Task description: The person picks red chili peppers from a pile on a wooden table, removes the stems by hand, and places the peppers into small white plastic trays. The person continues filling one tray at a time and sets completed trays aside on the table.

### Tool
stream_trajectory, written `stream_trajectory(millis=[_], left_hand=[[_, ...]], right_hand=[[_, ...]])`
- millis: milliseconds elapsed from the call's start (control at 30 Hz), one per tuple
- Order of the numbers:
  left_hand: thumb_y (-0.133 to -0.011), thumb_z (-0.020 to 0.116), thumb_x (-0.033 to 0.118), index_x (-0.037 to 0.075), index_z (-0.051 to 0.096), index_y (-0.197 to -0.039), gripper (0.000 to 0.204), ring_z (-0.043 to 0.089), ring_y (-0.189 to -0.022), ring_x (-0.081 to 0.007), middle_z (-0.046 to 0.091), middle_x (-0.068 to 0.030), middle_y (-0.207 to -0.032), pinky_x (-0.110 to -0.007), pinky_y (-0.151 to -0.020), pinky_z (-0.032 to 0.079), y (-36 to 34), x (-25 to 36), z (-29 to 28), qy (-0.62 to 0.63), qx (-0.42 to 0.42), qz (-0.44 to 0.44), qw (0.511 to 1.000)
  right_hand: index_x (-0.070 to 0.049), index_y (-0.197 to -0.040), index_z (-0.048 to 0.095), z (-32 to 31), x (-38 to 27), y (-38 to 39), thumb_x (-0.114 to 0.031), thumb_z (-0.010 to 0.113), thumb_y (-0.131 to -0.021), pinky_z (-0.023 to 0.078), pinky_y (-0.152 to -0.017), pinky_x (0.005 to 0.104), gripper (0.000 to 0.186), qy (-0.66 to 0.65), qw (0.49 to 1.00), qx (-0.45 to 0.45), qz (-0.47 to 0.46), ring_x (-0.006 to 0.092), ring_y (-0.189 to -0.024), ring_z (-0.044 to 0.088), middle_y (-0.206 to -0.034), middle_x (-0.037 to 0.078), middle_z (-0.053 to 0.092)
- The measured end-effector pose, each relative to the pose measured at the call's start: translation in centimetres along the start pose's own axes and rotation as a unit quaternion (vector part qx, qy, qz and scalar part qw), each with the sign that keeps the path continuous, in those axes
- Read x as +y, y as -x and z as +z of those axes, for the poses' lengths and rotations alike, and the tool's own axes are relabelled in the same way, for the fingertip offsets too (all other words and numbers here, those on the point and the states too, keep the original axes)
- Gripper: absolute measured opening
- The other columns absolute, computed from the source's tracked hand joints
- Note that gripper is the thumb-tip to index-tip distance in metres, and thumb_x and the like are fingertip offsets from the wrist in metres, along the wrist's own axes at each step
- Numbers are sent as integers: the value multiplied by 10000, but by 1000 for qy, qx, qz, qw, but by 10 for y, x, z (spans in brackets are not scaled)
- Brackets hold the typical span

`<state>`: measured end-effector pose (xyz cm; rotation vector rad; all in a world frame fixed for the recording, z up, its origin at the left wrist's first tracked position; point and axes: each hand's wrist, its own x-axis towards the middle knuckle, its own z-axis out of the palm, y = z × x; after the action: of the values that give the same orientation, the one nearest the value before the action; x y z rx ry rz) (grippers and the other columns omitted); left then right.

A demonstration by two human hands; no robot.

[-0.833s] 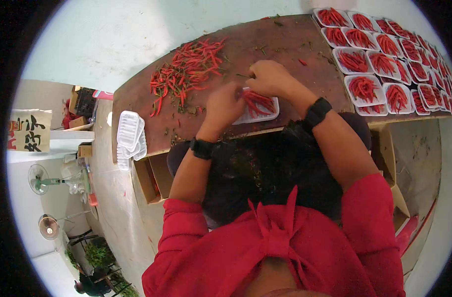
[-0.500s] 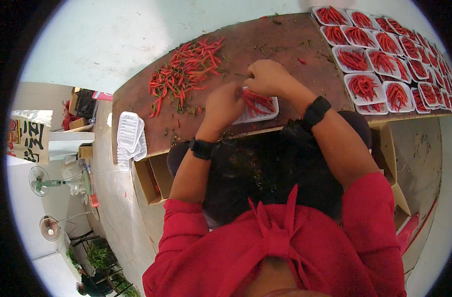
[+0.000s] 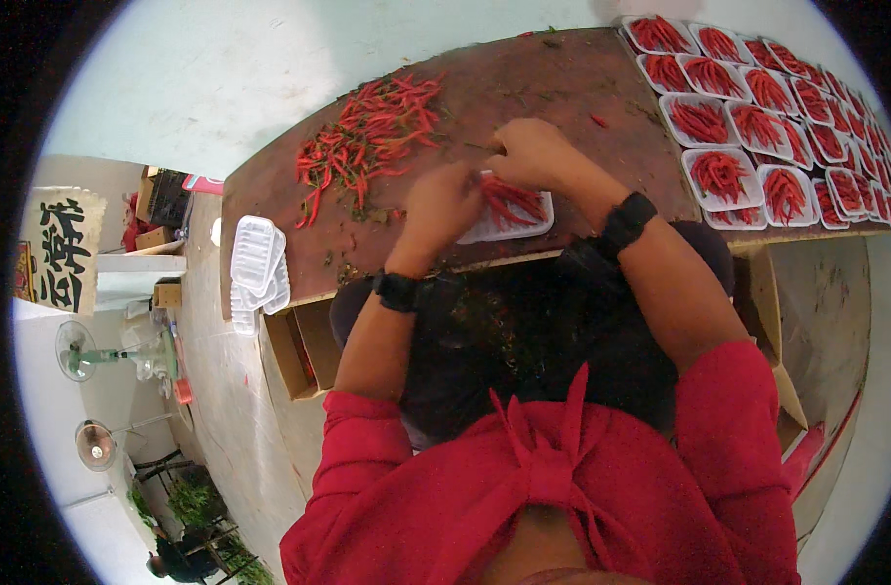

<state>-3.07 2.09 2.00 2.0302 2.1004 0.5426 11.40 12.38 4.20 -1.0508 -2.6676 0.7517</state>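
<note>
A white plastic tray [image 3: 537, 228] sits near the table's front edge, with red chili peppers [image 3: 513, 201] lying in it. Beside its left end is my left hand [image 3: 443, 203], somewhat blurred, its fingers curled in. My right hand [image 3: 535, 154] reaches over the tray's far side with thumb and fingers drawn together. Whatever either hand grips is too small or too hidden to name. Beyond my left hand spreads a loose heap of red chilies [image 3: 377, 122] with green stems.
Filled chili trays [image 3: 723, 180] stand in rows, some stacked, along the table's right side. Several nested trays [image 3: 255, 258] lie at the left edge. Stem scraps and a single chili [image 3: 598, 121] dot the brown tabletop [image 3: 523, 73]. Cardboard boxes [image 3: 314, 341] are below.
Both hands stay almost where they were, closed beside and over the tray. The whole view has shifted slightly; the chilies in the tray look the same.
</note>
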Motion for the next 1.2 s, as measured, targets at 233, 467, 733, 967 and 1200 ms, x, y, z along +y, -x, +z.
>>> stream_trajectory(millis=[233, 467, 733, 967, 1200], left_hand=[[-737, 573, 181, 64, 644, -875, 194, 608, -783, -358, 638, -164, -808, -452, -698, 481, 3, -9, 5, 44, 53, 11, 998], [-755, 562, 215, 64, 641, -912, 232, 595, -886, -345, 630, -167, -930, -448, -761, 482, -20, -82, -58, -15, 110, -113, 987], [-799, 595, 333, 43, 575, -1110, 426, 536, -1062, -352, 581, -195, -1108, -420, -898, 436, -25, -194, -102, -101, 144, -156, 972], [-799, 631, 349, 70, 575, -1172, 468, 566, -1046, -344, 570, -195, -1175, -403, -879, 458, -5, -203, -113, 7, -107, -131, 986], [-805, 574, 340, 104, 608, -1105, 383, 603, -929, -359, 632, -169, -1033, -432, -813, 477, -27, -258, -120, -108, 50, -252, 960]], right_hand=[[-42, -823, 665, -3, 1, 9, -273, 572, -746, 475, -736, 449, 260, -31, 996, 55, -66, 372, -836, 602, -857, 201, 633], [-18, -868, 661, -13, -2, 6, -283, 583, -771, 480, -751, 436, 293, -49, 999, 0, -14, 372, -842, 612, -880, 201, 643], [-32, -879, 657, -13, -4, -18, -280, 578, -786, 484, -745, 444, 276, -11, 1000, -28, -4, 368, -836, 619, -878, 196, 649], [-13, -886, 638, -21, -4, -5, -251, 600, -779, 480, -711, 430, 264, -60, 997, -51, -16, 361, -796, 621, -844, 202, 642], [21, -845, 616, -21, -4, -2, -190, 611, -770, 471, -666, 393, 224, -78, 996, -22, -23, 343, -751, 619, -792, 207, 628]])
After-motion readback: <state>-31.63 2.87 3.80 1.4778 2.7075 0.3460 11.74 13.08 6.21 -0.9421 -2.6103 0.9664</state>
